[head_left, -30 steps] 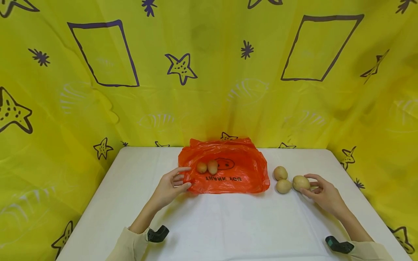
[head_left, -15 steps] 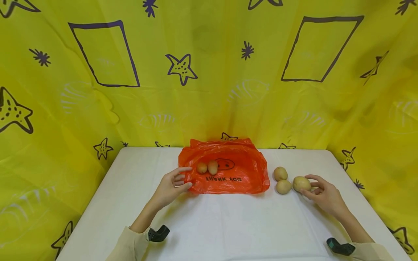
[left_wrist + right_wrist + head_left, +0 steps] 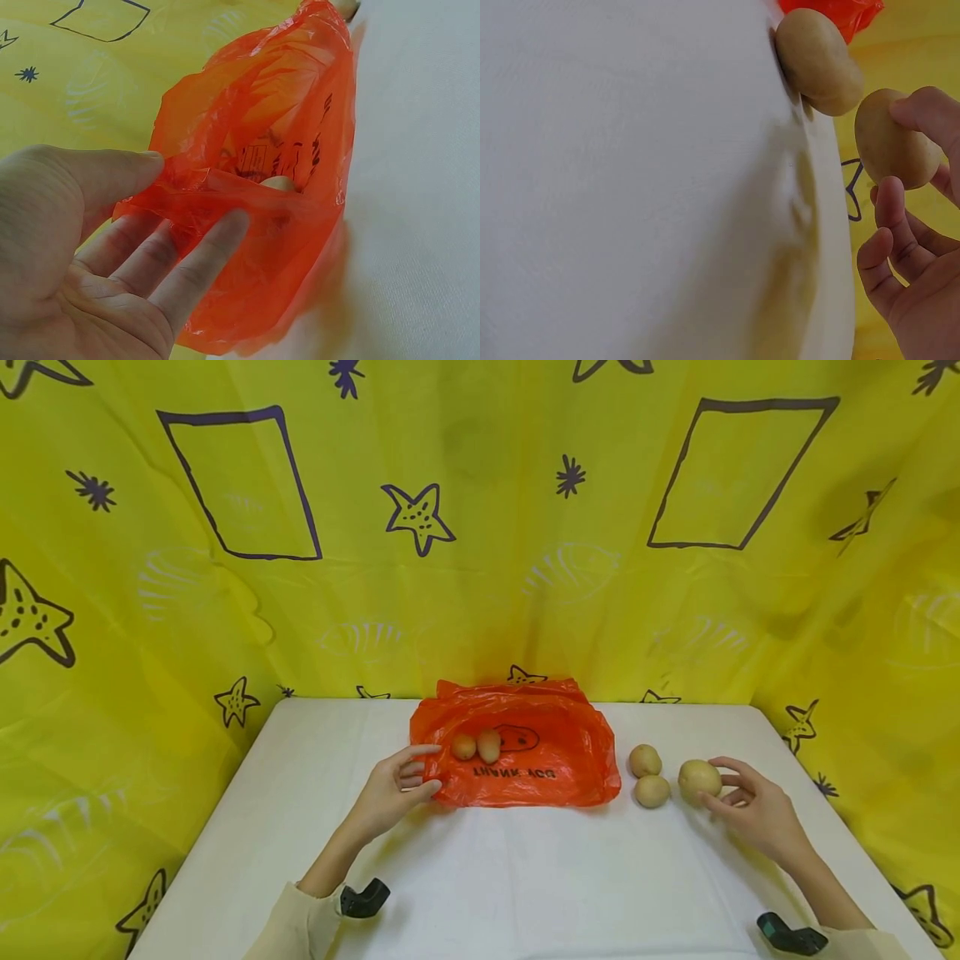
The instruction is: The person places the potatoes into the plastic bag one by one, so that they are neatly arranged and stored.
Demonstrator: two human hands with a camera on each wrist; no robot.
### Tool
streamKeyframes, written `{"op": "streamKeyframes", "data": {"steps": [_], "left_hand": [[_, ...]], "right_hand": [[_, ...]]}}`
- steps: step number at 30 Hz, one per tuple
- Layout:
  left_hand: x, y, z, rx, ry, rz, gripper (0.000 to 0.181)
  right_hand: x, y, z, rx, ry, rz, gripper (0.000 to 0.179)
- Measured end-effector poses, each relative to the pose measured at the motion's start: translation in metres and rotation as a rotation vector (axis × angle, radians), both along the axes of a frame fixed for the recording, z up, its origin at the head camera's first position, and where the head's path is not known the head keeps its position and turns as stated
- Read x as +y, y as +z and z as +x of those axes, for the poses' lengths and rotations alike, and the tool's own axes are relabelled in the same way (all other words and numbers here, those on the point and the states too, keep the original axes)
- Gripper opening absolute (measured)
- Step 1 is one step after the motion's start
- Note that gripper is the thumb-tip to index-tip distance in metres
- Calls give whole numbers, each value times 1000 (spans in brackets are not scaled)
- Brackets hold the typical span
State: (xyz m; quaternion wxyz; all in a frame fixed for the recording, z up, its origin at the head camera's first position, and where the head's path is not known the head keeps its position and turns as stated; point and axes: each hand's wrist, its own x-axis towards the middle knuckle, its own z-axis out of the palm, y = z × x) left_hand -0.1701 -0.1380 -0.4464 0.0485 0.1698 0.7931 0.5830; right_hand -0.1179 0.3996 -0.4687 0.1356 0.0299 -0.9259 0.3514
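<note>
My right hand (image 3: pixel 767 817) pinches a round, pale brown potato (image 3: pixel 697 780) between thumb and fingers at the right of the table. In the right wrist view this potato (image 3: pixel 889 139) stands apart from the white tabletop. Just left of it are two more potatoes (image 3: pixel 652 791), close together on the table. A thin red plastic bag (image 3: pixel 555 789) with "THANK YOU" printed on it lies spread with its mouth open. Two potatoes (image 3: pixel 488 746) are inside it. My left hand (image 3: pixel 386 795) holds the bag's left edge, thumb (image 3: pixel 124 176) on one side of the film and fingers on the other.
The white table (image 3: pixel 525 885) extends in front of and beside the bag. Yellow curtains (image 3: pixel 480 610) with star drawings hang behind it and at both sides. A black device (image 3: pixel 364 898) sits on each wrist.
My right hand has shifted slightly to the right with its potato, widening the gap to the two beside it. The left hand and the bag stay in place.
</note>
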Motion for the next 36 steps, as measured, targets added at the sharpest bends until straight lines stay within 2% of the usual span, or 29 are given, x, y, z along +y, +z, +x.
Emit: {"op": "streamKeyframes", "data": {"steps": [10, 24, 36], "left_hand": [[-1, 0, -1, 3, -11, 11, 47], [-2, 0, 1, -7, -31, 26, 48], [-2, 0, 1, -8, -35, 23, 48]], "right_hand": [[-11, 19, 1, 51, -10, -19, 55], [-41, 36, 3, 94, 52, -77, 54], [-61, 41, 0, 140, 116, -85, 55]]}}
